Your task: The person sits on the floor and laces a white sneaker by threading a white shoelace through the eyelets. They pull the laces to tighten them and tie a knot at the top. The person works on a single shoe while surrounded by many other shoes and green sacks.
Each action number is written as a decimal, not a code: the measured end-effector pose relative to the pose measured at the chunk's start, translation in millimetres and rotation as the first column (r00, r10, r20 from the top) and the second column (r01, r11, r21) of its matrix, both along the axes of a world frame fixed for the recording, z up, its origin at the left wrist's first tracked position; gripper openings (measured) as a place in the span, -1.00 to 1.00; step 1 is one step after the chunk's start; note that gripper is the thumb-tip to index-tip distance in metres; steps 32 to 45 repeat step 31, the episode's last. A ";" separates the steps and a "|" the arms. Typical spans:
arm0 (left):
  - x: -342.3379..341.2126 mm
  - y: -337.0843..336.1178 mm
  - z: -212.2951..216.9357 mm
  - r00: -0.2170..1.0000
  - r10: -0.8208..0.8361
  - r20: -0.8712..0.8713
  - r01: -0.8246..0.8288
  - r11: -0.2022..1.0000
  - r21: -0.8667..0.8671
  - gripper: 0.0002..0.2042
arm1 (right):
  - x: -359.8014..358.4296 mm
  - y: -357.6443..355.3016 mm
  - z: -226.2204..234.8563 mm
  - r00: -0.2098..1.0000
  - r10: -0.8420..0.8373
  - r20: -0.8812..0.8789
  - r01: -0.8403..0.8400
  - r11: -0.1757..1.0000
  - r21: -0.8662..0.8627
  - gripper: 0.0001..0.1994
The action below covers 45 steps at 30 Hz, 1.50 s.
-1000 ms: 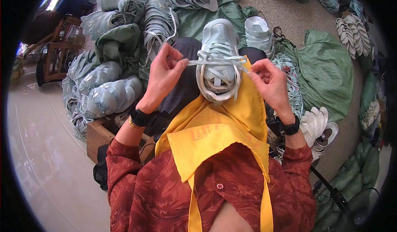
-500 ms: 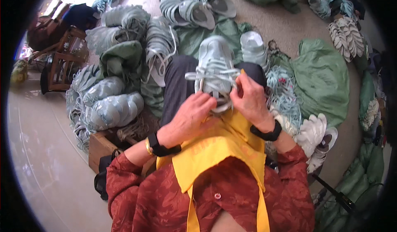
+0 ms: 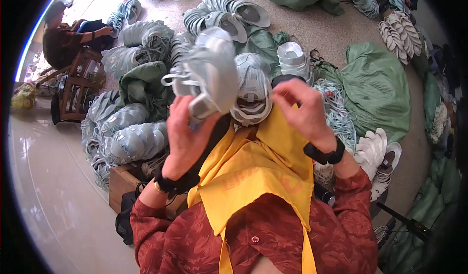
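My left hand [image 3: 187, 132] grips a pale grey-green shoe upper [image 3: 212, 71] by its lower end and holds it up, tilted to the left, with white laces [image 3: 176, 79] hanging off its side. A second pale shoe upper [image 3: 252, 89] sits on a form on my lap, just right of the first. My right hand [image 3: 302, 110] rests at the right edge of that second upper, fingers bent on the yellow cloth [image 3: 258, 171] that covers my lap. Both wrists carry black bands.
Stacks of pale shoe uppers [image 3: 131, 142] lie at my left beside a wooden box [image 3: 122, 183]. Green sacks [image 3: 378, 86] and white soles [image 3: 373, 152] lie at the right. More stacks [image 3: 229, 15] lie ahead. A person [image 3: 61, 42] sits at the far left by a wooden stool [image 3: 78, 86].
Both hands were tying laces on one upper on my lap. Now my left hand has lifted a laced upper up and to the left, and my right hand has moved right.
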State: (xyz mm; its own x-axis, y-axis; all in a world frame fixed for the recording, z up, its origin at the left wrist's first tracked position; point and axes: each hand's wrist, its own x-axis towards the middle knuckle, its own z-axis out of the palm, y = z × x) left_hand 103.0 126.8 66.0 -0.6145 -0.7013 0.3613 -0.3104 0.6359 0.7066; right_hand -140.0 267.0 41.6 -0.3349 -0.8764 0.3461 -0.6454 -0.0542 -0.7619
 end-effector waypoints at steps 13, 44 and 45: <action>-4.3 -5.1 15.1 0.986 -0.058 -0.158 0.076 0.991 0.112 -0.71 | 24.8 -1.9 -62.4 0.940 0.296 -0.171 -0.275 0.952 0.138 -0.72; -55.0 -49.6 88.4 0.899 -0.157 -0.408 0.239 0.958 0.156 -0.53 | -36.0 33.5 33.3 0.981 0.120 0.155 -0.152 0.965 0.216 -0.52; -55.0 -49.6 88.4 0.899 -0.157 -0.408 0.239 0.958 0.156 -0.53 | -36.0 33.5 33.3 0.981 0.120 0.155 -0.152 0.965 0.216 -0.52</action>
